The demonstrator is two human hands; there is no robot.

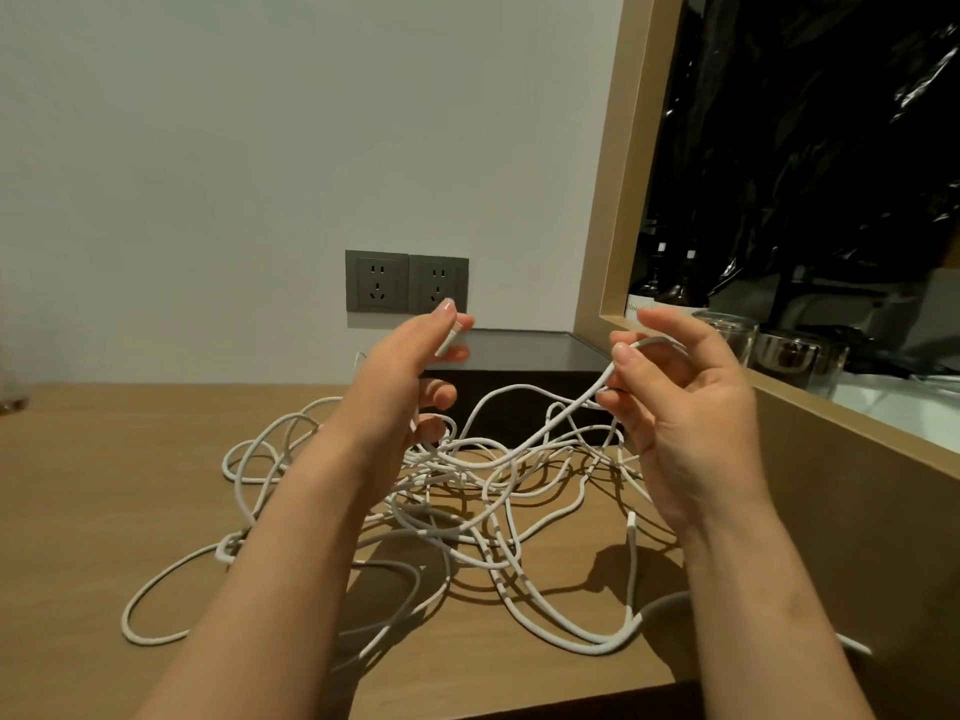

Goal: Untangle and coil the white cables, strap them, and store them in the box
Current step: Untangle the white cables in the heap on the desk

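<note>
The white cables (467,491) lie in a loose tangle on the tabletop (104,485), sprawling from eight o'clock to four o'clock beneath both raised hands. At eleven o'clock of the heap, the left hand (405,376) pinches a plug end (451,339) between thumb and forefinger, lifted clear, likely so its strand can be traced. At one o'clock the right hand (685,402) pinches a strand rising from the knot, probably to draw it free. Beyond, at twelve o'clock, sits the dark box (519,350), below the wall sockets (407,282).
</note>
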